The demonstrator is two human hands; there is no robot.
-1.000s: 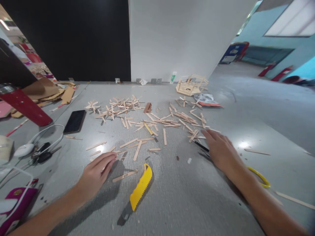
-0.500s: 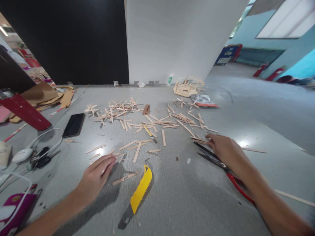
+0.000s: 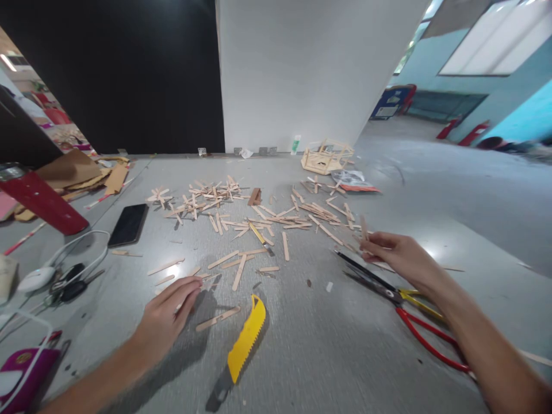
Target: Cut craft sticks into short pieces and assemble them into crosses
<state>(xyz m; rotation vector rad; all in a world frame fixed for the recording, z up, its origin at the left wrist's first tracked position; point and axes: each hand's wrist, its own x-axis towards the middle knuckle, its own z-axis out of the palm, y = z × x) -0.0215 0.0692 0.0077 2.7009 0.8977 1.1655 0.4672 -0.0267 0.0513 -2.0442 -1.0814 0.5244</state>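
Observation:
My left hand [image 3: 172, 305] is closed in a pinch above the table at the left. Thin pieces of wooden craft stick [image 3: 212, 280] show at its fingertips, partly hidden by the fingers. Farther right, my right hand [image 3: 394, 256] pinches a craft stick [image 3: 363, 226] that stands up from the fingers. Just below that hand lie scissors [image 3: 390, 294] with dark blades and red and yellow handles. Between the hands a yellow-handled cutter [image 3: 246, 339] rests on the table, near a loose craft stick [image 3: 218, 318].
Many craft sticks [image 3: 321, 211] are scattered mid-table, with a slim yellow knife [image 3: 261, 237] among them. A stick-built frame [image 3: 326, 158] and a plastic bag [image 3: 356, 181] sit behind. Leftward are a phone [image 3: 128, 225], keys [image 3: 71, 283], cables and a red bottle [image 3: 45, 201].
My right hand has lifted a craft stick from the table beside the scissors and tilted it upright. The scissors' handles show more now. My left hand has hardly moved.

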